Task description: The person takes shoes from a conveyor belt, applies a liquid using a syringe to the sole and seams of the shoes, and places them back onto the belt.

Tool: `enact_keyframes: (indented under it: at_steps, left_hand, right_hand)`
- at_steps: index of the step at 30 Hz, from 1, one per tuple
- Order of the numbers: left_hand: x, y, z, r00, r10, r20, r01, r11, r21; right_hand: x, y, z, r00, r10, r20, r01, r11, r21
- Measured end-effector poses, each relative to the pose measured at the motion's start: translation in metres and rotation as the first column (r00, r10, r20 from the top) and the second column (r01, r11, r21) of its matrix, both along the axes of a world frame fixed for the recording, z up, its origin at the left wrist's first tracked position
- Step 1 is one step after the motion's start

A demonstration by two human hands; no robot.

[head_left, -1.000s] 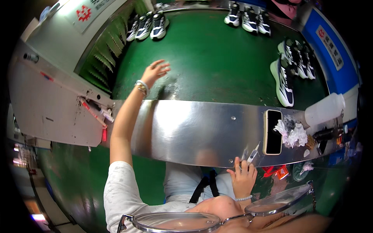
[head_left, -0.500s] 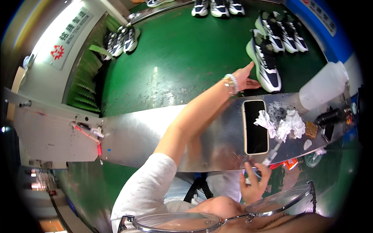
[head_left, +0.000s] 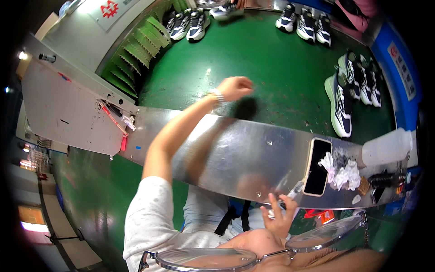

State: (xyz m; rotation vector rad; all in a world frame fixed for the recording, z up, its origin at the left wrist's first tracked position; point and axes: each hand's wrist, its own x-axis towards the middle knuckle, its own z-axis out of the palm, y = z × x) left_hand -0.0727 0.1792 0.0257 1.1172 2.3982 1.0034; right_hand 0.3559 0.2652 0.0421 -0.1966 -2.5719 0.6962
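Note:
My left hand hovers over the green work surface, its fingers curled in and nothing visible in them. A beaded bracelet circles that wrist. Down by the near edge of the metal ledge, my right hand grips a slim pen-like tool with a pale, clear-looking barrel; its exact kind is unclear. Beyond the ledge at the right stands a dark-and-white sneaker with a pale green sole, touched by neither hand. More such sneakers stand close behind it.
On the metal ledge lie a phone, crumpled tissue and a white plastic bottle. Pens rest at the left. Sneakers line the far side. Another person's hand is at a far shoe. Green flaps hang at left.
My left hand has left the near sneaker at the right, moved leftward and curled its fingers. The view has shifted. Another person's hand now shows at a far shoe.

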Motion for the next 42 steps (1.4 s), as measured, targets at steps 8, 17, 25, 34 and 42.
enact_keyframes:
  at_steps: [8,17,25,34,42]
  left_hand:
    - [-0.209,-0.289,-0.015,0.539,0.731,-0.418,-0.834,0.532,-0.144]
    - [-0.416,-0.405,0.025,0.185,0.618,-0.764,-0.956,0.294,0.006]
    - [-0.451,-0.460,0.007,0.181,0.681,-0.709,-0.983,0.109,-0.146]
    - [-0.381,-0.412,-0.052,0.312,0.898,-0.311,-0.881,0.151,-0.449]
    - [-0.225,-0.230,-0.018,0.398,0.878,-0.267,-0.911,0.412,-0.003]
  right_hand:
    - [-0.124,-0.058,-0.002,0.952,0.283,0.114,-0.287,0.958,0.023]
    - [-0.213,-0.091,-0.033,0.936,0.240,0.257,-0.105,0.888,-0.448]
    - [-0.242,-0.098,-0.026,0.931,0.161,0.326,0.012,0.884,-0.468]
    - [-0.219,-0.087,-0.026,0.959,0.251,0.134,-0.254,0.967,0.005]
    - [-0.132,-0.035,0.024,0.954,0.185,-0.235,-0.208,0.975,-0.080]
